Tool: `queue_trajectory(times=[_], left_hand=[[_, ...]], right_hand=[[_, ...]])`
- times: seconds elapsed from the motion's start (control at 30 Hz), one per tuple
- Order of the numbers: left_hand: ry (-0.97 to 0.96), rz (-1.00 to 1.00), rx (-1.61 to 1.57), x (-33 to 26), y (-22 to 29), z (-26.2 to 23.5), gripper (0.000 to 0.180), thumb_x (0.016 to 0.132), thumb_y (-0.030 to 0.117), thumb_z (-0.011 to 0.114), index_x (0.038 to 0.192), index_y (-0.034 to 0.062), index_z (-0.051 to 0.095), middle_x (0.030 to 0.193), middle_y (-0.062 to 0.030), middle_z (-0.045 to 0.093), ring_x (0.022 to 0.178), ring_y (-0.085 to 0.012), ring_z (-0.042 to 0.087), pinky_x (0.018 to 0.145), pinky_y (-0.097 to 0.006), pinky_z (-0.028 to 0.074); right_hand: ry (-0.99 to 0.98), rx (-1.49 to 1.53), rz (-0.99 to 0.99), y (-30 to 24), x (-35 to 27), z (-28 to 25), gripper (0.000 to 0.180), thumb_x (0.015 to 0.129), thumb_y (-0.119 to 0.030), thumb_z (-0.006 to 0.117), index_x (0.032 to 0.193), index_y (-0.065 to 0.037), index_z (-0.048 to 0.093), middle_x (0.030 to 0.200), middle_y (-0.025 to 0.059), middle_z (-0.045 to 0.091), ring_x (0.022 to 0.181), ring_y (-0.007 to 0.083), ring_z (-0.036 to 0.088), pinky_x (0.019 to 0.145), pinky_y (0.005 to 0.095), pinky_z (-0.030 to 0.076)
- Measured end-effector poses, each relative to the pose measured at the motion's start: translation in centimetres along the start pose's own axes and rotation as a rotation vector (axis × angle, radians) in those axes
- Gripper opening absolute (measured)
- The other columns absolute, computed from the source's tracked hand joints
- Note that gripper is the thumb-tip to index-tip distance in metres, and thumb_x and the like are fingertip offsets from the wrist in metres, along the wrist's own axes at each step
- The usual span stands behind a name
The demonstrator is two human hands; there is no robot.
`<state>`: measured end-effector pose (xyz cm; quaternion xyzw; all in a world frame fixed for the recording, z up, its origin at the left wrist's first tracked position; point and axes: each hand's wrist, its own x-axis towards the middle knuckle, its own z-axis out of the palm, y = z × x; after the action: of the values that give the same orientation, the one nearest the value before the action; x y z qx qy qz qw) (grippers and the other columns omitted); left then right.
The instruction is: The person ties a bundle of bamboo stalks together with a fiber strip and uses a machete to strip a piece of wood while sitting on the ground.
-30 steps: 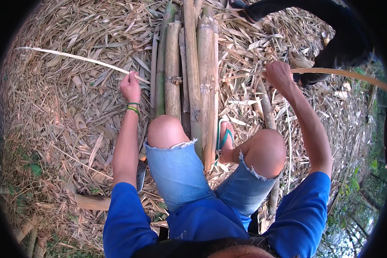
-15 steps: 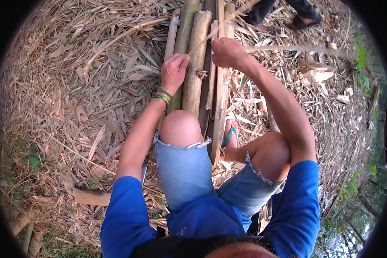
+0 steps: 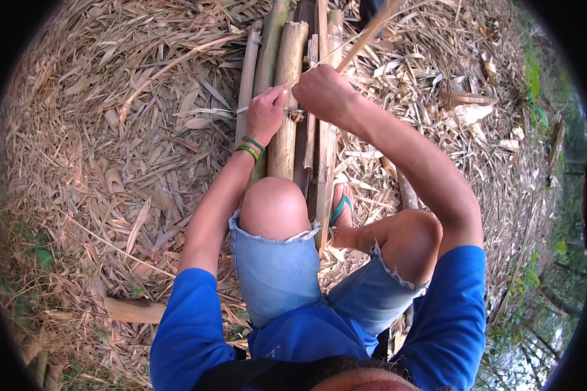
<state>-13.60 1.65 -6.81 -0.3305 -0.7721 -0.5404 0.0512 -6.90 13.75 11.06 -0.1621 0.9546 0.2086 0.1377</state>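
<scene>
The right hand (image 3: 325,96), at upper centre of the frame, is folded into a fist around a bamboo strip (image 3: 370,31). Just left of it, the left hand (image 3: 266,116) has thumb and forefinger brought together in a pinch, seemingly on the strip's thin end, though the contact is too small to be sure. The two sets of fingers nearly meet, which suggests that the step in hand is working the strip between them; handling it further likely calls for a firm grip on both sides and an even, gradual pull so it does not snap or twist.

The strip slants from the right fist up to the top edge, right of centre. It is long, flat and pale tan, narrow for its length, and looks springy.

Beneath both hands lie bamboo poles (image 3: 285,55), brownish and greenish, running from the top edge down toward the knees. Dry leaves and shavings (image 3: 85,163) cover the ground around them, and a teal sandal (image 3: 340,208) shows near centre.
</scene>
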Motion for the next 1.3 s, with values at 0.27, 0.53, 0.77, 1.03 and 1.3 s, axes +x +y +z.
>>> queue_trajectory(times=[0.27, 0.53, 0.77, 1.03, 1.3], left_hand=[[-0.094, -0.178, -0.4, -1.0, -11.1, 8.3, 0.03, 0.097, 0.024, 0.058, 0.12, 0.0049, 0.059, 0.111, -0.0109, 0.065, 0.106, -0.0267, 0.061, 0.097, -0.042, 0.045], [-0.368, -0.315, -0.3, -0.9, -3.2, 4.6, 0.034, 0.107, 0.029, 0.043, 0.135, 0.0103, 0.049, 0.132, -0.0037, 0.051, 0.123, -0.0237, 0.049, 0.112, -0.04, 0.037], [-0.057, 0.003, 0.416, -1.9, -6.1, 3.9, 0.036, 0.102, 0.048, 0.045, 0.109, 0.0176, 0.063, 0.1, -0.0085, 0.053, 0.103, -0.0355, 0.052, 0.093, -0.056, 0.037], [-0.094, -0.051, 0.039, -0.7, -4.4, 1.9, 0.042, 0.106, 0.045, 0.04, 0.126, 0.0223, 0.068, 0.095, -0.0089, 0.051, 0.094, -0.0316, 0.05, 0.093, -0.047, 0.035], [-0.045, -0.116, 0.013, -0.7, -2.9, 1.2, 0.042, 0.104, 0.042, 0.048, 0.131, 0.0174, 0.067, 0.13, -0.0099, 0.044, 0.118, -0.0276, 0.046, 0.105, -0.041, 0.035]], right_hand=[[-0.344, -0.302, -0.021, -5.0, 11.8, 1.6, 0.022, 0.079, -0.021, 0.076, 0.1, -0.013, 0.078, 0.092, 0.0025, 0.075, 0.084, 0.0245, 0.072, 0.059, 0.042, 0.055], [0.3, -0.281, -0.287, -7.2, 10.5, 4.4, 0.022, 0.077, -0.013, 0.072, 0.099, -0.008, 0.071, 0.096, 0.0071, 0.069, 0.083, 0.0231, 0.067, 0.063, 0.0382, 0.053], [0.834, 0.298, -0.191, 1.3, 4.1, 6.9, 0.018, 0.094, -0.022, 0.057, 0.096, -0.005, 0.061, 0.085, 0.0066, 0.061, 0.076, 0.0209, 0.063, 0.06, 0.0367, 0.055], [0.327, 0.382, 0.008, 5.6, 4.5, 13.8, 0.044, 0.103, -0.044, 0.043, 0.086, -0.009, 0.064, 0.075, 0.0048, 0.061, 0.052, 0.0159, 0.048, 0.048, 0.0341, 0.049], [0.373, 0.494, 0.014, 7.1, 4.8, 16.3, 0.039, 0.102, -0.042, 0.048, 0.086, -0.01, 0.064, 0.073, 0.0061, 0.064, 0.051, 0.0195, 0.053, 0.048, 0.0364, 0.048]])
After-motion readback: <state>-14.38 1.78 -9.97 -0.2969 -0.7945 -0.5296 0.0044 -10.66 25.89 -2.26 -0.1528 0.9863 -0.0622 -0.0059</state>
